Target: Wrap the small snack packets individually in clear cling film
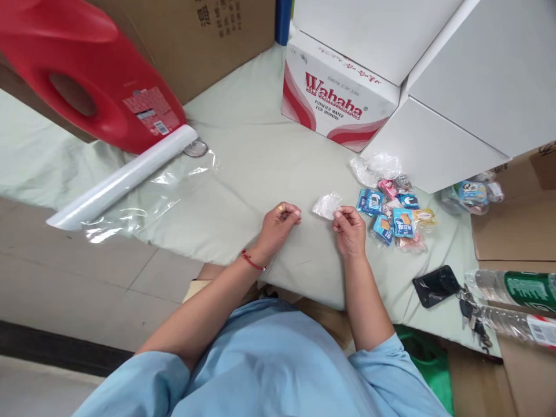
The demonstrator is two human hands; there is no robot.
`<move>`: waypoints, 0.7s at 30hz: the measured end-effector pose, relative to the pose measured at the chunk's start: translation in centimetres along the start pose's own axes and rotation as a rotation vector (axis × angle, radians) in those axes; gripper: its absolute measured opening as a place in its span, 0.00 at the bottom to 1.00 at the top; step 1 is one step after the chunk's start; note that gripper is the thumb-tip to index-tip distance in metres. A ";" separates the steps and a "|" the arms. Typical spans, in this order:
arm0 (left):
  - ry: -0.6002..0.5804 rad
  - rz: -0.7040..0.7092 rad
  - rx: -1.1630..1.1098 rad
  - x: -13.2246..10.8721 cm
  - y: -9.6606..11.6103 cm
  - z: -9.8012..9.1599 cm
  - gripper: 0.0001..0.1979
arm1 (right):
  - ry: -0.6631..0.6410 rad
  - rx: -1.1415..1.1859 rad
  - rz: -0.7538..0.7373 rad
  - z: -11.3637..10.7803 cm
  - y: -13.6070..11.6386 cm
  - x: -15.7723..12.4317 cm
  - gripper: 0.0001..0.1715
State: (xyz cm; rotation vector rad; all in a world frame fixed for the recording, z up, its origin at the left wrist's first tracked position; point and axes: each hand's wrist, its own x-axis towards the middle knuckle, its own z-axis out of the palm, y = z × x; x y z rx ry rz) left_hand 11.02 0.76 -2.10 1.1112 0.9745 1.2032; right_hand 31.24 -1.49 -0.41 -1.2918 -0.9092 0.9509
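Between thumb and fingertips of my right hand is the edge of a small crumpled clear plastic bag. The bag spreads out to the left of those fingers, just above the cloth. My left hand is closed in a pinch a short way left of the bag, apart from it. Whatever lies in that pinch, if anything, cannot be made out. Right of my right hand is a loose pile of small wrapped snacks, in blue, yellow and pink wrappers. Another crumpled clear bag lies behind the pile.
A pale green cloth covers the table. A red jug and a roll of clear film are on the left. Behind stands a Wahaha carton. On the right are a black phone, keys and plastic bottles.
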 end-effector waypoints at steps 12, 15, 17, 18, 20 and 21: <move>-0.059 -0.062 -0.041 0.0 -0.1 0.0 0.17 | -0.414 -0.226 -0.200 1.4 -1.0 -1.9 0.07; -0.060 -0.070 -0.088 0.2 -0.2 -0.1 0.18 | -0.306 -0.098 -0.109 0.8 -0.8 -1.5 0.13; -0.063 -0.057 -0.118 0.2 -0.2 0.0 0.18 | -0.226 0.005 -0.029 0.5 -0.5 -1.1 0.17; -0.073 -0.053 -0.133 0.2 -0.1 0.0 0.17 | -0.194 0.039 -0.004 0.4 -0.4 -1.0 0.18; -0.103 -0.043 -0.164 0.1 0.1 0.2 0.17 | -0.143 0.080 0.028 0.3 -0.1 -0.7 0.21; -0.123 -0.039 -0.181 0.0 0.2 0.4 0.16 | -0.124 0.088 0.036 0.4 0.1 -0.6 0.23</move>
